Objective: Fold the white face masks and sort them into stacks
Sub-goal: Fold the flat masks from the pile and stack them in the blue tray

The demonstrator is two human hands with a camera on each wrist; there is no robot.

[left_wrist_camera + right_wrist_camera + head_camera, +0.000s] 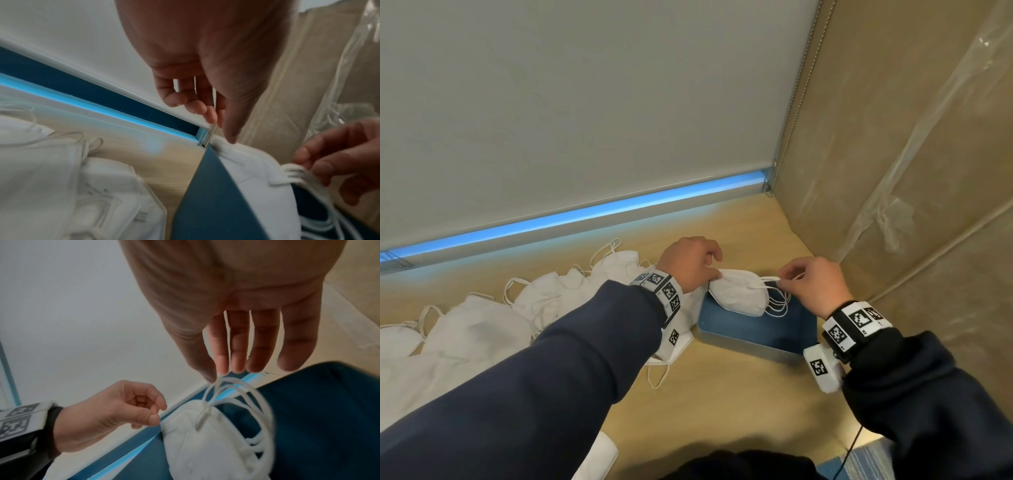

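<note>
A folded white face mask (734, 293) lies on top of a small stack inside the blue tray (784, 334). My left hand (693, 265) pinches the mask's left tip between thumb and fingers (230, 129). My right hand (813, 282) pinches the mask's white ear loops (768, 281) at its right end. In the right wrist view the ear loops (224, 386) run from thumb and forefinger down to the mask (205, 443). Several unfolded white masks (482, 325) lie in a loose pile on the wooden table to the left.
A grey roller blind (585, 102) with a bead chain (774, 171) hangs behind the table (722, 394). A cardboard-coloured panel under clear plastic (911, 154) walls off the right side. A white sheet corner (599, 459) shows at the near edge.
</note>
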